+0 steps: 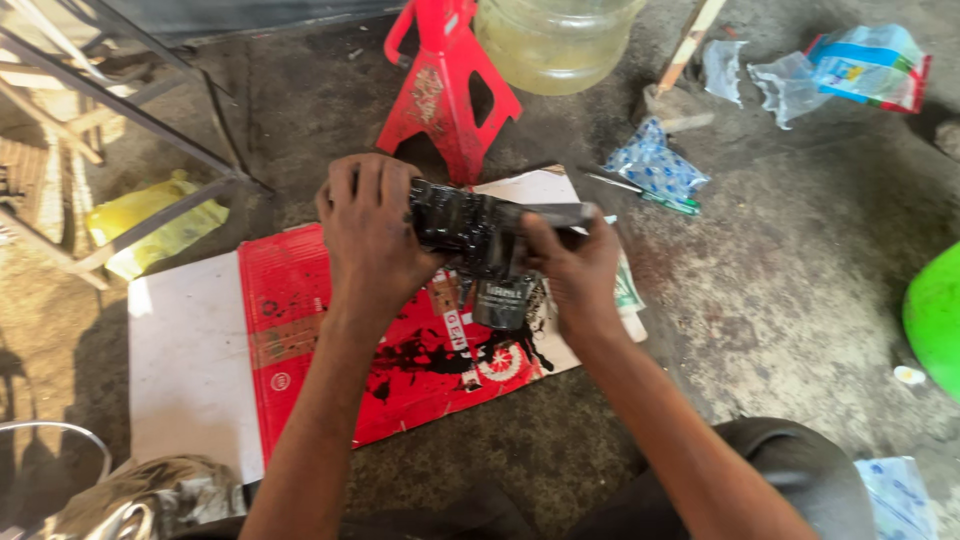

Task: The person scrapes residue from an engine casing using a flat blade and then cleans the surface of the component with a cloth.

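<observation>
Oily black part (pixel 480 235) lies crosswise btwn hands: left hand (pixel 370 225) clamps one end, right hand (pixel 575 265) grips other.

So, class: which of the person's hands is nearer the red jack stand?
Left. The left hand grips the oily black part just below the red jack stand; the right hand sits farther right.

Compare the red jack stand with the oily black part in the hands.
The jack stand is bright red and stands on the floor untouched; the black part is oil-coated and held above the cardboard by the left hand and right hand. The stand is taller with splayed legs; the part is blocky.
</observation>
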